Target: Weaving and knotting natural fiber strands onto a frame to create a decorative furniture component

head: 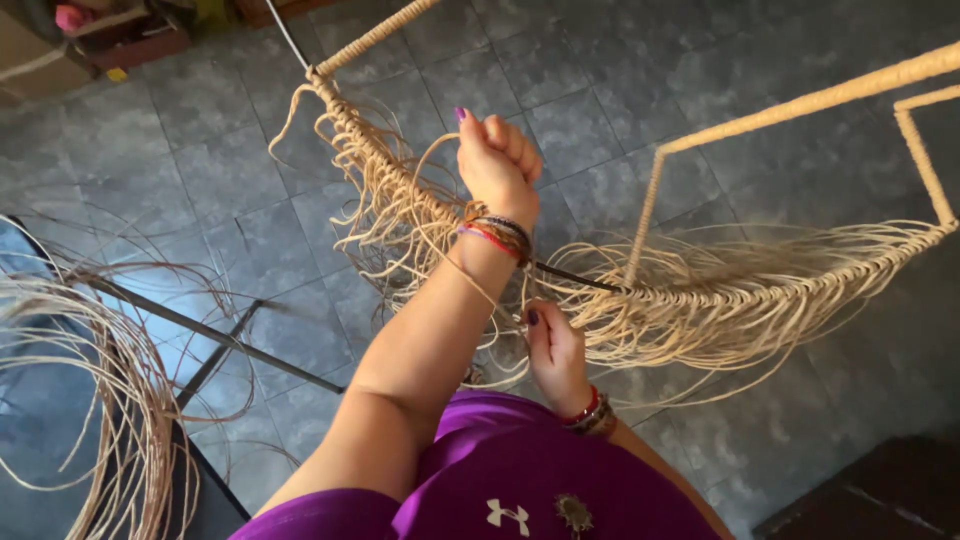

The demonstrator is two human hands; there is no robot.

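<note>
A metal frame (800, 100) wrapped in tan cane stands in front of me, its curved rim (740, 290) woven with cane and hung with several loose strand ends (690, 335). My left hand (497, 160) is raised above the rim in a fist, shut on a thin cane strand (430, 160) that loops down to the weave. Bracelets circle that wrist. My right hand (553, 352) is lower, just under the rim, fingers pinched on strands at a bare dark stretch of the frame bar (575, 277).
A big coil of loose cane strands (110, 390) lies on a black metal stand (215, 345) at the left. Grey floor tiles (620, 90) lie beneath. Clutter sits at the top left corner (110, 30); a dark object (880, 490) is at the bottom right.
</note>
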